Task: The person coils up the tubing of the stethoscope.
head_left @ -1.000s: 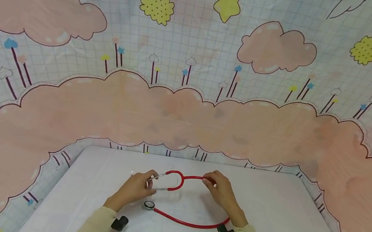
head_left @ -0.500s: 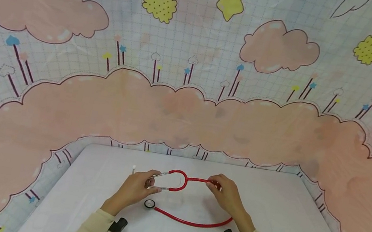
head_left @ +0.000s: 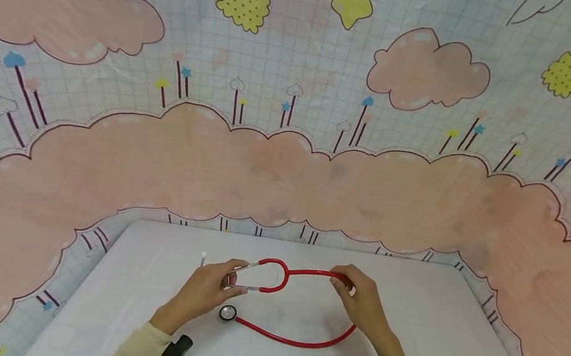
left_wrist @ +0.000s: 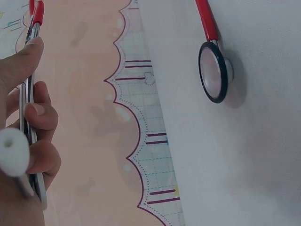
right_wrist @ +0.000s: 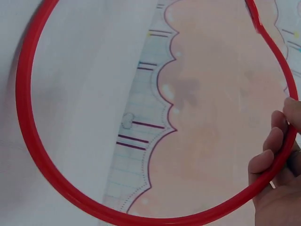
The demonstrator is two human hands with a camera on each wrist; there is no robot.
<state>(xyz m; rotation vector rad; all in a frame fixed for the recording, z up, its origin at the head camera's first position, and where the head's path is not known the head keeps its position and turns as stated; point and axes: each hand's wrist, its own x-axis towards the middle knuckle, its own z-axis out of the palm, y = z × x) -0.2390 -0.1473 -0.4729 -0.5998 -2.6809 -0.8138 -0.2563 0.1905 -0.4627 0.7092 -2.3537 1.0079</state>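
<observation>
A red stethoscope (head_left: 287,338) is held up over a white table (head_left: 461,346). My left hand (head_left: 210,291) grips its two metal ear tubes (head_left: 248,278); in the left wrist view the fingers curl round the tubes (left_wrist: 29,113), a white eartip (left_wrist: 13,153) close to the lens. My right hand (head_left: 364,301) pinches the red tubing (head_left: 312,272) near the top of its loop; the right wrist view shows the fingers (right_wrist: 268,157) curled on the tube (right_wrist: 28,127). The round chest piece (head_left: 227,313) lies on the table below the left hand, also seen in the left wrist view as a chest piece (left_wrist: 214,71).
A cartoon cloud-print cloth (head_left: 288,159) rises behind and around the table. Black wrist camera mounts (head_left: 176,347) sit at both cuffs. A white eartip (head_left: 203,256) sticks up left of the left hand.
My right hand has slid to the right along the red tubing, widening the loop. The left hand stays about where it was.
</observation>
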